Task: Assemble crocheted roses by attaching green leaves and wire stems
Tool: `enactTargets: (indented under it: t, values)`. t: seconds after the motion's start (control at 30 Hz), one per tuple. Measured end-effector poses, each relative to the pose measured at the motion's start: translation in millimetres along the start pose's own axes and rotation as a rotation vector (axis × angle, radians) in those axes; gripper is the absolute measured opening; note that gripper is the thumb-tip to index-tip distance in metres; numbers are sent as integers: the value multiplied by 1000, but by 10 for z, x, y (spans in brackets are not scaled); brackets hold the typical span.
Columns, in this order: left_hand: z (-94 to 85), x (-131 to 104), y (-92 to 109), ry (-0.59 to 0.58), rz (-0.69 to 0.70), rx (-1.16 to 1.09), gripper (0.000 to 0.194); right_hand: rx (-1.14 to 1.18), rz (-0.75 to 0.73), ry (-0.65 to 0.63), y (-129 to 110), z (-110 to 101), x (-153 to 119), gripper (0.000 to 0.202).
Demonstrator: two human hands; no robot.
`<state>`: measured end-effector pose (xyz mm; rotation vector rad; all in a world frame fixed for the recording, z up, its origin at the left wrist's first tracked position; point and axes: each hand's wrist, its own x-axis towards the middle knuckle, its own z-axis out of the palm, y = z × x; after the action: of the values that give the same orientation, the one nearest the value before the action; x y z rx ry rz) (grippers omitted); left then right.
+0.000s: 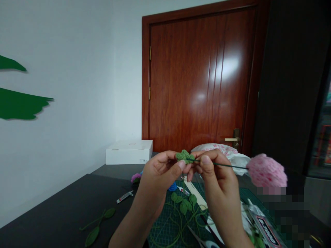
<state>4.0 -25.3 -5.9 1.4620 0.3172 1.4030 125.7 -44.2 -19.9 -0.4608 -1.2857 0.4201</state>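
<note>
My left hand (164, 170) pinches a small green crocheted piece (184, 155) between thumb and fingers, raised above the table. Beside it, my right hand (216, 168) grips a thin dark green stem (234, 166) between thumb and forefinger. The stem's left end meets the green piece; whether it passes through cannot be made out. On the stem's right end is a fluffy pink flower (267, 171). Below the hands, green leaves (184, 206) with long curling green strands lie on a green cutting mat (165, 220).
Scissors (204, 243), a beige strip (195, 193), small tubes (124, 197) and a plastic packet (266, 224) lie on the dark table (108, 186). A leafy sprig (92, 236) is at the left. Behind are a white box (128, 153) and white bags (219, 148).
</note>
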Motion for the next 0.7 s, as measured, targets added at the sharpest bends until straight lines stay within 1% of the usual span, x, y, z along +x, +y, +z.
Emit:
enactTargets:
  t: [0.1,0.17,0.33,0.5,0.7]
  values:
    - [-14,6,-11,75,-23,23,10,123,41,-16,30,6,8,18]
    - [-17,10,-16,92,-35,21,9,181,56,-25,44,7,11,19]
    - [-1,14,-14,38,-24,-19,7,124,59,-61,46,-4,15,18]
    - [4,12,-4,-45,-17,-59,6,79,38,-58,29,-5,22,19]
    - [-15,8,9,-75,-13,-43,7,-11,12,-48,2,-12,9,19]
